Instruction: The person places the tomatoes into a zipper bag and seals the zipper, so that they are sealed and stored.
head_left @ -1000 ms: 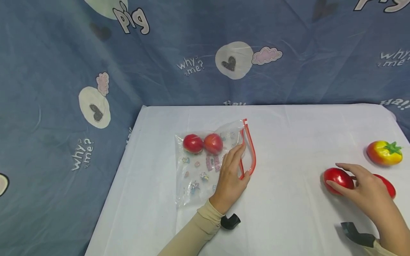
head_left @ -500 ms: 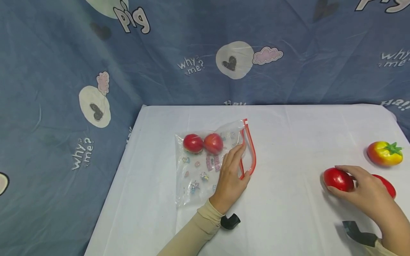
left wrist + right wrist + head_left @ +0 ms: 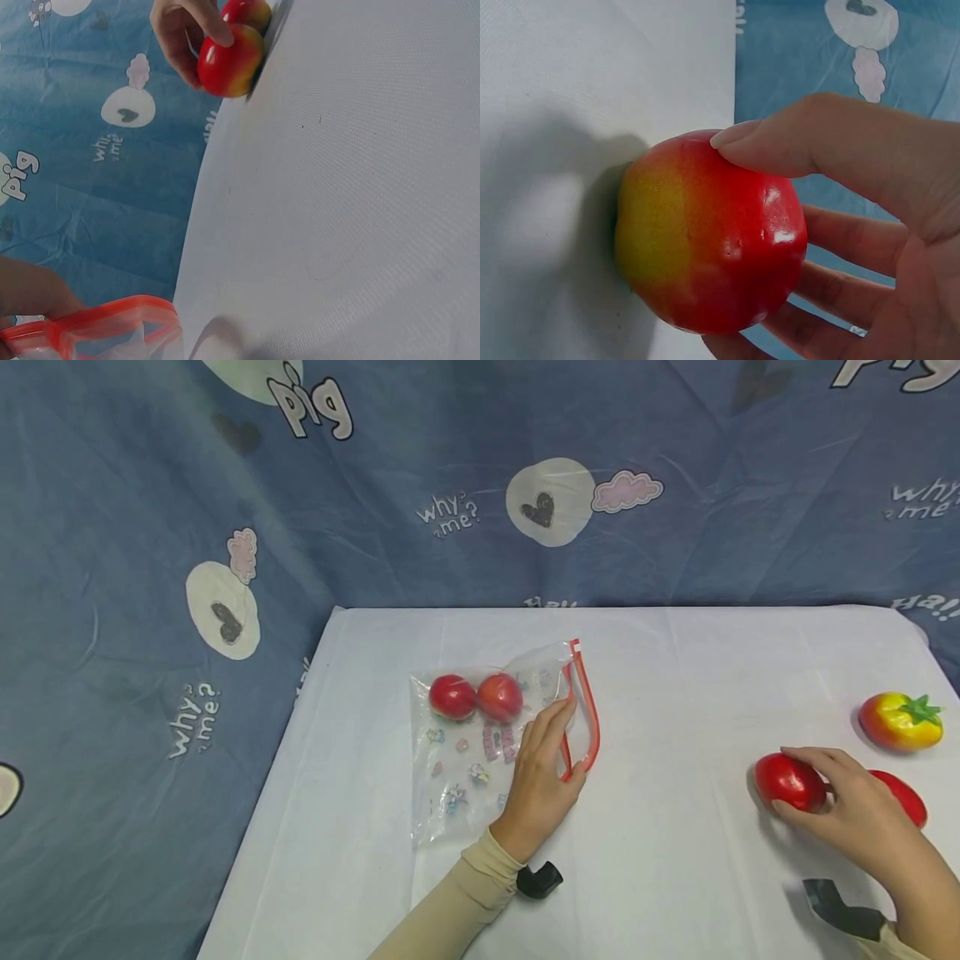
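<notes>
The right hand (image 3: 862,802) grips a red fruit (image 3: 789,782) between thumb and fingers, at the right side of the table. In the right wrist view the thumb lies on the fruit's skin, while the other fingertips are hidden behind it; the underside shows yellow-green. Whether the fruit touches the table I cannot tell.

The left hand (image 3: 540,777) holds the bag (image 3: 442,777) at the red rim (image 3: 592,718), thumb and fingers spread along it; the mouth stands open to the right. The hand covers part of the bag's print, and the left wrist view cuts off most of both hand and bag.

Partly hidden behind the right hand is another red fruit (image 3: 903,800). Beyond it, in full view, lies a yellow fruit (image 3: 896,722) flushed red, with a green leafy top. The left wrist view shows a second fruit cut by its top edge; which one is hard to make out.

Count: two bagged fruits (image 3: 452,697), side by side, two loose red ones and one yellow, five in all; one bag; two black brackets (image 3: 540,879), one by each wrist. White covers the table (image 3: 675,860); behind hangs a blue cloth (image 3: 390,468), its lettering cut off at the top.
</notes>
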`<move>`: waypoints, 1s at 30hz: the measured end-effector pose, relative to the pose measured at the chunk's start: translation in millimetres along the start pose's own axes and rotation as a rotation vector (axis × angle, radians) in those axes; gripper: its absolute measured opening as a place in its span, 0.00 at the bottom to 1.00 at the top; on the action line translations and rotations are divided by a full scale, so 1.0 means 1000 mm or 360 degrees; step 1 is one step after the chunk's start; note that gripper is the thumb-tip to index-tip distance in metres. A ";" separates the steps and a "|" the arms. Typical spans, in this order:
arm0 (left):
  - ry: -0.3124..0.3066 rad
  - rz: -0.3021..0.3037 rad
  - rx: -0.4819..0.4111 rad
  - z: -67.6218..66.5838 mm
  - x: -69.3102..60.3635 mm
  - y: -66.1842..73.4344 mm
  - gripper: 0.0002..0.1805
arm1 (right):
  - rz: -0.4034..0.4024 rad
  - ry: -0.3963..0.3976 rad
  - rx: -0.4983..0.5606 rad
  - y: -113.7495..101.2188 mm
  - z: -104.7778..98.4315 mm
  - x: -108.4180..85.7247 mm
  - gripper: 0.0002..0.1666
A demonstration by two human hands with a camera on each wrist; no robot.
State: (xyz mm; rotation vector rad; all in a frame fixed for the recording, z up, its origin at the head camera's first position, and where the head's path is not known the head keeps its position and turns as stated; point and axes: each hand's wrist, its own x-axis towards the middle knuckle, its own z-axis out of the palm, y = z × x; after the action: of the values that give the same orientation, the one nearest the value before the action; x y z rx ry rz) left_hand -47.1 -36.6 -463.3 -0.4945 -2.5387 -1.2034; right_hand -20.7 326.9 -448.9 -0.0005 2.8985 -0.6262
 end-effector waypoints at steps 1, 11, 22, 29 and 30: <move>0.0002 0.0004 0.0003 0.000 0.000 0.000 0.46 | 0.0009 0.0006 0.0006 0.000 0.000 0.000 0.55; 0.0003 0.0008 0.0005 0.001 0.000 0.000 0.47 | 0.0065 0.0059 0.0054 -0.007 0.002 -0.001 0.56; -0.0005 0.0001 0.0009 0.000 0.000 0.001 0.47 | -0.0079 0.0216 0.0165 -0.016 0.007 0.000 0.54; 0.0005 0.0007 0.0000 0.000 0.000 0.001 0.47 | -0.0226 0.0323 0.0297 -0.020 0.007 0.003 0.53; 0.0004 0.0005 0.0003 0.000 -0.001 0.001 0.48 | -0.0248 0.0338 0.0318 -0.020 0.008 0.003 0.52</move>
State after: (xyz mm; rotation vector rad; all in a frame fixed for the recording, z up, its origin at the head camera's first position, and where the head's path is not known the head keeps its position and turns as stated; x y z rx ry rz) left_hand -46.0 -35.9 -462.5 -0.4956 -2.5359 -1.1995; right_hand -23.5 304.9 -448.5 -0.1434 3.0435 -0.9980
